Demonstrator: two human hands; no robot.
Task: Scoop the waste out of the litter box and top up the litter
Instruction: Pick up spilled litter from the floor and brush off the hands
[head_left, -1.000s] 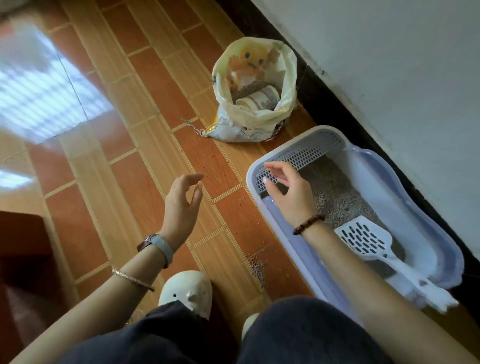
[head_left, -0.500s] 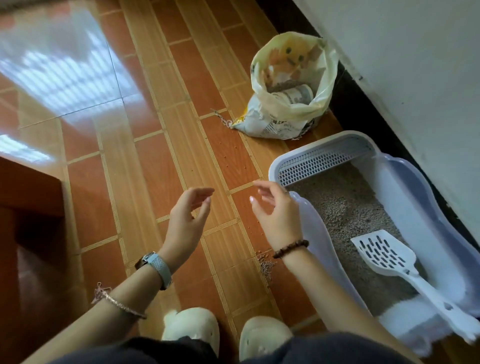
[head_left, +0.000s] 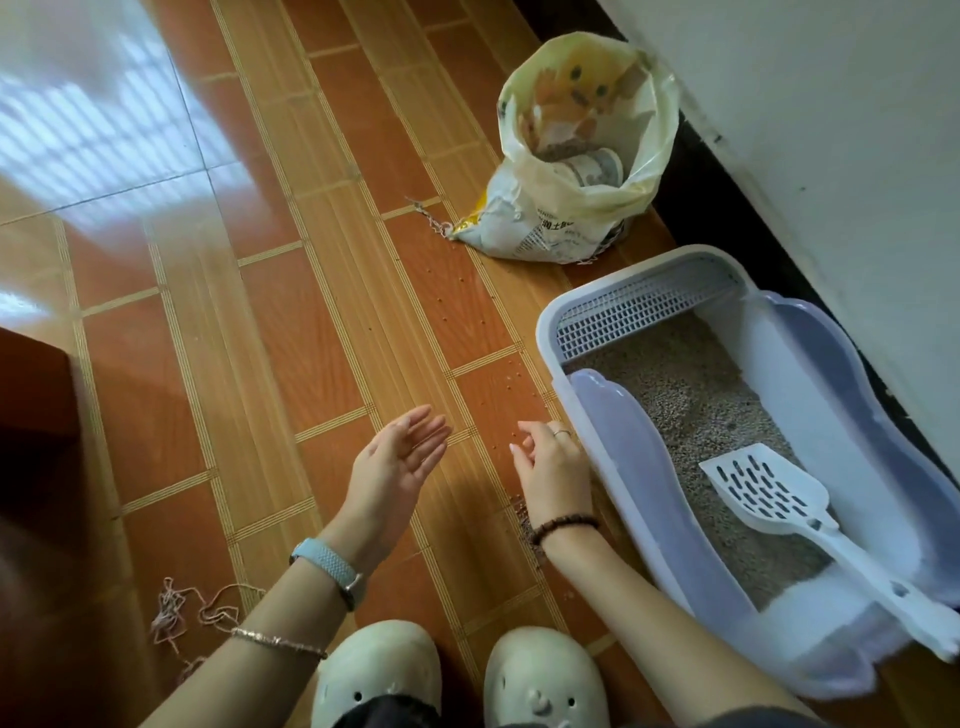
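On a glossy floor (head_left: 322, 322) of orange tiles banded with ribbed beige strips, beside a white wall (head_left: 831, 130) and dark skirting (head_left: 727, 208), a lilac plastic box (head_left: 623, 467) with a white slotted grille is set. Grey granular litter (head_left: 691, 410) is held in it, and a white perforated scoop (head_left: 769, 493) is laid on the litter, its handle over the near rim. A crumpled, open bag (head_left: 550, 228) is stood beyond the box; its print cannot be read. Loose grains (head_left: 524, 514) are scattered by the box. The left hand (head_left: 395, 467) is held flat, palm up, grasping nothing; the right hand (head_left: 553, 467) is curled over the floor, and whether anything is pinched cannot be told.
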